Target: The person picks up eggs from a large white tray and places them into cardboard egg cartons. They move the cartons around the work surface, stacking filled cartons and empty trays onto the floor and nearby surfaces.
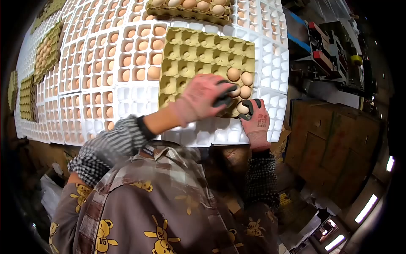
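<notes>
A yellowish pulp egg tray (pixel 182 53) lies on the white foam trays, mostly bare, with several brown eggs (pixel 233 74) in its right-hand cells. My left hand (pixel 204 98), in a pink glove with dark fingertips, reaches across the tray from the left. Its fingers are closed at an egg (pixel 235 91) that they partly cover. At the tray's lower right corner, my right hand (pixel 256 119), gloved the same way, has its thumb and fingers curled round another egg (pixel 242 107). The palms of both hands are hidden.
White foam trays (pixel 122 96) with many eggs in their cells spread to the left and back. Another pulp tray (pixel 198 16) of eggs stands at the back, and more sit far left. Cardboard boxes (pixel 330 139) and machinery (pixel 325 46) are on the right.
</notes>
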Demonstrator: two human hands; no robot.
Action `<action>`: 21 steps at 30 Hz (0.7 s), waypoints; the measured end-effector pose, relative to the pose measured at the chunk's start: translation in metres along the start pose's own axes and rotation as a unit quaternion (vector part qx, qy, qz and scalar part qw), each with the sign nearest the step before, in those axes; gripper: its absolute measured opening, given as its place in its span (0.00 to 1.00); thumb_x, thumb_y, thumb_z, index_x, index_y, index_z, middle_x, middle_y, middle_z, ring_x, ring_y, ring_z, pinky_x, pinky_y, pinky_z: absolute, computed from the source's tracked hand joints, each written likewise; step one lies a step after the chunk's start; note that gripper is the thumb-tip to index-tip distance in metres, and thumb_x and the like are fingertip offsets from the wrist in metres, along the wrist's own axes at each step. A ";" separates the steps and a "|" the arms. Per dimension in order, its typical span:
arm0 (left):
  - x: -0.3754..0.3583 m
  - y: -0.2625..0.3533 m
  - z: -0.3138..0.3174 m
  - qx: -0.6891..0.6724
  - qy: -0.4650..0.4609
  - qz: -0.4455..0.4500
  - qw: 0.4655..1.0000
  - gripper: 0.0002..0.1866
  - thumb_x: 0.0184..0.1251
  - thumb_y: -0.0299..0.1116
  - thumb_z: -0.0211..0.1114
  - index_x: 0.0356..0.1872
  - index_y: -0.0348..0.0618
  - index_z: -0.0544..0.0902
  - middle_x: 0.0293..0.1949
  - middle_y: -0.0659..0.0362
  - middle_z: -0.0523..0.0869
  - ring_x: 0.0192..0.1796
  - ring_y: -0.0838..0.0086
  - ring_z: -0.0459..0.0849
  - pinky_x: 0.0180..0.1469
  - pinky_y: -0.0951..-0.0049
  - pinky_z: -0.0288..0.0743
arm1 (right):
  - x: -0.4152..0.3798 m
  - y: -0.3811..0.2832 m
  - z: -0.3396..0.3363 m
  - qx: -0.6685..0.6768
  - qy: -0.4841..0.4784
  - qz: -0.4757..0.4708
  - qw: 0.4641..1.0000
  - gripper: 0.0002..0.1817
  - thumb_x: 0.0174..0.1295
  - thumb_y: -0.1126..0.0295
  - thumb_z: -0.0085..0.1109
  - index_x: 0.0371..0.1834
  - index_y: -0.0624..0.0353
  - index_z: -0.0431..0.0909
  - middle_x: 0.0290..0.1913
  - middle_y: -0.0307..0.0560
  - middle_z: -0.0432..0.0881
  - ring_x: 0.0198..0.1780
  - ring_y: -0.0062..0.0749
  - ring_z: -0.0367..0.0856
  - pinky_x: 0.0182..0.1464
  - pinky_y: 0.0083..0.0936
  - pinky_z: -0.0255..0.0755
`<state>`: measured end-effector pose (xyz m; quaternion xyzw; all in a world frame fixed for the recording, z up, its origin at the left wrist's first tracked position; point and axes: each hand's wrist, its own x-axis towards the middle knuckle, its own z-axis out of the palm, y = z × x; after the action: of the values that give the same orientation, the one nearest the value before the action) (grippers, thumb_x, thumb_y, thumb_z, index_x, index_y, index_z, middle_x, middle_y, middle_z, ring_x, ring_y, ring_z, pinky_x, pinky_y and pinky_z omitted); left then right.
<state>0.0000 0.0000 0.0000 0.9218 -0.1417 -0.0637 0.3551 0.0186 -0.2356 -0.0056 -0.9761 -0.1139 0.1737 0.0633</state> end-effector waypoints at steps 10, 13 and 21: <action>0.055 -0.009 0.005 -0.546 0.007 -0.150 0.824 0.23 0.64 0.33 0.66 0.60 0.42 0.74 0.54 0.58 0.80 0.50 0.73 0.83 0.51 0.71 0.80 | 0.024 0.059 -0.006 0.785 -0.019 0.008 0.619 0.14 0.61 0.71 0.63 0.49 0.62 0.78 0.45 0.46 0.80 0.46 0.32 0.81 0.50 0.26 0.76; 0.075 0.003 0.012 0.055 0.015 -0.083 0.995 0.26 0.57 0.37 0.71 0.58 0.48 0.77 0.53 0.55 0.81 0.49 0.65 0.84 0.48 0.65 0.80 | 0.036 0.028 -0.012 0.126 0.150 -0.120 0.973 0.24 0.49 0.70 0.71 0.53 0.55 0.79 0.40 0.50 0.79 0.45 0.40 0.82 0.48 0.29 0.77; 0.043 0.010 0.016 -0.318 0.095 -0.099 0.938 0.23 0.60 0.33 0.72 0.56 0.40 0.79 0.47 0.58 0.86 0.49 0.77 0.82 0.55 0.73 0.76 | 0.052 0.074 0.018 0.430 0.090 -0.151 0.886 0.30 0.47 0.74 0.72 0.58 0.55 0.78 0.52 0.47 0.79 0.53 0.36 0.81 0.55 0.28 0.76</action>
<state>0.0350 -0.0303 -0.0057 0.7718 0.0125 -0.0529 0.6335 0.0742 -0.2925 -0.0509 -0.8359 -0.1680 0.1055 0.5118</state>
